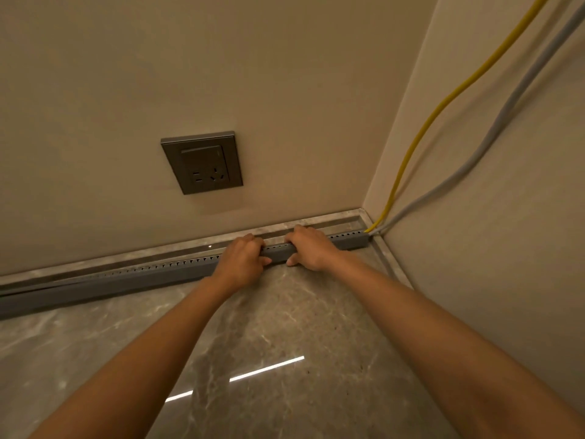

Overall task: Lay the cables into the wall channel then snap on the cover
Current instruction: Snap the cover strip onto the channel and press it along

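channel [126, 277]: long grey strip low across the middle, where wall meets floor | left hand [242, 261], right hand [308, 248]: each grip wrapped tight on it, likely pressing cover shut | yellow cable [421, 134], grey cable [493, 134]: enter its right end
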Tool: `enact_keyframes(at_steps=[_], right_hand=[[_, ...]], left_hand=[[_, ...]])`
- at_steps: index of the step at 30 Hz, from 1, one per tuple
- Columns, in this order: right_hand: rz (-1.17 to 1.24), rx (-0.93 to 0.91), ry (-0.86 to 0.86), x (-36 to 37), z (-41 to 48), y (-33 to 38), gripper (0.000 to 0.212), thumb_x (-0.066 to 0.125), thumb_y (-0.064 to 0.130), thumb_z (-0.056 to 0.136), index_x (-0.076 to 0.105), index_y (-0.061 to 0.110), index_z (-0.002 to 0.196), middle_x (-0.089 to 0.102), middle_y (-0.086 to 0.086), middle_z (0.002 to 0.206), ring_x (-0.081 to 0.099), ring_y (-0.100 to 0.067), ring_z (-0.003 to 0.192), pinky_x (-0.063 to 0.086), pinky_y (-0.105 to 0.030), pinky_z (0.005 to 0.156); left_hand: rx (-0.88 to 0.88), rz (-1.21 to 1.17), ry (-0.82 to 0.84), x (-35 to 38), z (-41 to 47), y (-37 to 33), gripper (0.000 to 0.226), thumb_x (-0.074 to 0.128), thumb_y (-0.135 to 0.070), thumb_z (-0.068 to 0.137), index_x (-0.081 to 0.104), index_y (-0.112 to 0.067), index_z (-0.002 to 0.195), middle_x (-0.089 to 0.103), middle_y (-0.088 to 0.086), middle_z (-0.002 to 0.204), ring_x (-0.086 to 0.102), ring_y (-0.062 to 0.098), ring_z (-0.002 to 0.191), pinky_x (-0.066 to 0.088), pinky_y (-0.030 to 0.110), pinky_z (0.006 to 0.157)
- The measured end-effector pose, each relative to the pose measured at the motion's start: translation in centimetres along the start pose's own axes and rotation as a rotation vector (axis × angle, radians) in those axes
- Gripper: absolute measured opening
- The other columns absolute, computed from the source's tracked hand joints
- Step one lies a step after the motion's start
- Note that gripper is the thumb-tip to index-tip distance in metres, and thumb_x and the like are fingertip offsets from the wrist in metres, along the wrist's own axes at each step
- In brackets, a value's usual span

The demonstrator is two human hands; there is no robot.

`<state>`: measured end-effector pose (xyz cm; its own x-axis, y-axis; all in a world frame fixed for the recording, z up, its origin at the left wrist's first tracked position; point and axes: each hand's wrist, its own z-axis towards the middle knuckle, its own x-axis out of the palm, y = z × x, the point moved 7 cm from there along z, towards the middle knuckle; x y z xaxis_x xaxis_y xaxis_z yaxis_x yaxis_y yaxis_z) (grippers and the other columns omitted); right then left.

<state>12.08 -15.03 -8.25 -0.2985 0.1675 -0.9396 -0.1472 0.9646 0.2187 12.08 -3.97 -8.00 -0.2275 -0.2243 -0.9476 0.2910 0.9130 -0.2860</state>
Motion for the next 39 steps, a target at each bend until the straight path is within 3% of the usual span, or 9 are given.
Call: enact_keyframes(at_steps=[4, 11, 15, 19, 23, 28, 34, 39], right_hand=[[-0.132, -0.043, -0.04, 0.3, -0.2, 0.5, 0.045, 0.059, 0.025, 0.091, 0.048, 0.006, 0.13, 0.046, -0.018, 0.135, 0.044, -0.035, 0.125, 0.039, -0.044, 0.103], [-0.066, -0.06, -0.043, -0.3, 0.1, 0.2, 0.042, 0.067, 0.026, 0.085, 0.058, 0.006, 0.121, 0.052, -0.016, 0.129, 0.049, -0.033, 0.121, 0.043, -0.04, 0.098], [0.019, -0.061, 0.011, -0.3, 0.1, -0.2, 0.045, 0.069, 0.028, 0.084, 0.057, 0.009, 0.123, 0.053, -0.014, 0.129, 0.049, -0.032, 0.12, 0.043, -0.042, 0.1], [-0.01, -0.069, 0.035, 0.0, 0.1, 0.5, 0.046, 0.066, 0.033, 0.086, 0.056, 0.006, 0.121, 0.052, -0.014, 0.13, 0.048, -0.032, 0.121, 0.044, -0.043, 0.1], [-0.073, -0.119, 0.015, 0.9, 0.0, 2.2, 0.048, 0.059, 0.029, 0.091, 0.047, 0.003, 0.129, 0.043, -0.015, 0.138, 0.038, -0.031, 0.129, 0.037, -0.043, 0.104], [-0.113, -0.111, -0.051, 0.8, -0.6, 2.6, 0.049, 0.056, 0.026, 0.093, 0.042, 0.0, 0.132, 0.042, -0.019, 0.138, 0.038, -0.032, 0.13, 0.036, -0.041, 0.105], [-0.088, -0.081, -0.041, 0.8, -0.8, 2.6, 0.047, 0.057, 0.023, 0.092, 0.044, 0.0, 0.131, 0.044, -0.019, 0.137, 0.039, -0.032, 0.128, 0.036, -0.037, 0.105], [-0.042, -0.067, -0.028, 0.6, -0.7, 2.0, 0.047, 0.063, 0.028, 0.088, 0.05, 0.004, 0.126, 0.048, -0.016, 0.133, 0.044, -0.031, 0.124, 0.037, -0.038, 0.103]], left_hand=[[0.044, 0.2, -0.012, 0.4, 0.0, -1.0, 0.036, 0.047, -0.024, 0.095, 0.048, -0.002, 0.124, 0.05, 0.016, 0.132, 0.046, 0.031, 0.121, 0.038, 0.037, 0.1], [0.009, 0.087, -0.006, -0.1, 0.1, -0.8, 0.035, 0.055, -0.023, 0.091, 0.056, -0.004, 0.12, 0.055, 0.016, 0.126, 0.051, 0.031, 0.116, 0.042, 0.036, 0.093], [-0.021, -0.005, 0.093, -0.5, -0.2, 0.4, 0.038, 0.064, -0.023, 0.086, 0.058, -0.006, 0.119, 0.058, 0.016, 0.123, 0.054, 0.029, 0.112, 0.044, 0.035, 0.091], [-0.062, 0.078, 0.154, -1.1, -0.9, 1.8, 0.04, 0.067, -0.027, 0.083, 0.058, -0.007, 0.116, 0.06, 0.014, 0.12, 0.056, 0.028, 0.108, 0.047, 0.036, 0.089], [0.017, 0.223, 0.166, -0.5, -1.4, 0.9, 0.039, 0.055, -0.026, 0.091, 0.047, -0.005, 0.123, 0.051, 0.015, 0.131, 0.05, 0.029, 0.119, 0.04, 0.035, 0.096], [0.107, 0.325, 0.103, 0.2, -1.5, 0.6, 0.041, 0.048, -0.022, 0.094, 0.039, -0.003, 0.13, 0.045, 0.016, 0.135, 0.045, 0.03, 0.123, 0.036, 0.035, 0.1], [0.172, 0.356, 0.086, 0.5, -1.3, 0.5, 0.039, 0.048, -0.021, 0.093, 0.042, -0.003, 0.128, 0.048, 0.017, 0.134, 0.047, 0.031, 0.122, 0.038, 0.036, 0.101], [0.104, 0.304, 0.195, -0.3, -0.4, 0.8, 0.039, 0.055, -0.024, 0.089, 0.049, -0.008, 0.124, 0.054, 0.015, 0.129, 0.053, 0.031, 0.116, 0.045, 0.038, 0.094]])
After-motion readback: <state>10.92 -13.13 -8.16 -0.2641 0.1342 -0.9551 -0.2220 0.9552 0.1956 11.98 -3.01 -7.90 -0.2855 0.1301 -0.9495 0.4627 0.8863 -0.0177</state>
